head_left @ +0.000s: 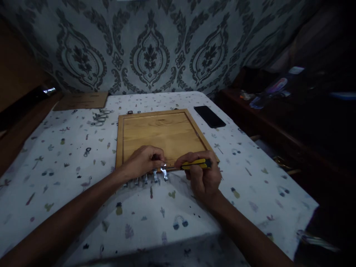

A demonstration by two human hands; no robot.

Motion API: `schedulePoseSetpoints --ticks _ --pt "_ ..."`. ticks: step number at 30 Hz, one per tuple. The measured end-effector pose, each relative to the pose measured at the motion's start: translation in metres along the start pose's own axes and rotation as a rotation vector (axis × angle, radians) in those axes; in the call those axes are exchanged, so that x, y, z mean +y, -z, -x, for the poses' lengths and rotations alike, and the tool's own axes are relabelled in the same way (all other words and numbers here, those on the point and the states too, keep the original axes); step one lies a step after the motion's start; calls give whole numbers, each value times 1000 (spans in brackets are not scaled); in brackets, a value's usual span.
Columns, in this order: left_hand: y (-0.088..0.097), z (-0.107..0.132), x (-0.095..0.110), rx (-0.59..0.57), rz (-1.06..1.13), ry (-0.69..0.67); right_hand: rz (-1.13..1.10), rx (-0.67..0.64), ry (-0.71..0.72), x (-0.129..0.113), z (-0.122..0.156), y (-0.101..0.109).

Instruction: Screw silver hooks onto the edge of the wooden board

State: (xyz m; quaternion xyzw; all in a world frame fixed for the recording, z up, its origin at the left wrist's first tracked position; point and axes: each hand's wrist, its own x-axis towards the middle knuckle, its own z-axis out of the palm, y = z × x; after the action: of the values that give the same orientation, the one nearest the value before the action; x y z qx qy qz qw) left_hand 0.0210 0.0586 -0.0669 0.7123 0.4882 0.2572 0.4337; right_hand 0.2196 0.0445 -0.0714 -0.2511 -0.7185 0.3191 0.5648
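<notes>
A framed wooden board (pixel 155 135) lies flat on the table, with several shiny metal hooks (pixel 155 176) in a row along its near edge. My left hand (pixel 144 159) rests over that edge, its thumb and fingertips pinched at the top of the rightmost metal hook (pixel 164 173). In my right hand (pixel 203 174) is a yellow and black screwdriver (pixel 196 164), held nearly level with its tip pointing left towards the same hook. The exact contact at the tip is too small to make out.
A black phone (pixel 210 116) lies right of the board. Several metal hooks (pixel 100 118) are piled at the left, near a cardboard piece (pixel 80 101). Patterned white cloth (pixel 144 233) covers the table. A dark shelf holding a clear plastic bottle (pixel 275 89) stands on the right.
</notes>
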Motion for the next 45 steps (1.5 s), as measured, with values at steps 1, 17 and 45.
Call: schedulePoseSetpoints --ticks 1,17,45 --pt "0 0 0 -2 -4 2 3 4 2 0 0 0" --pt "5 3 7 -13 -51 -16 -1 1 2 1 1 1" --pt "-2 7 8 18 -97 -25 -53 -3 25 3 1 0"
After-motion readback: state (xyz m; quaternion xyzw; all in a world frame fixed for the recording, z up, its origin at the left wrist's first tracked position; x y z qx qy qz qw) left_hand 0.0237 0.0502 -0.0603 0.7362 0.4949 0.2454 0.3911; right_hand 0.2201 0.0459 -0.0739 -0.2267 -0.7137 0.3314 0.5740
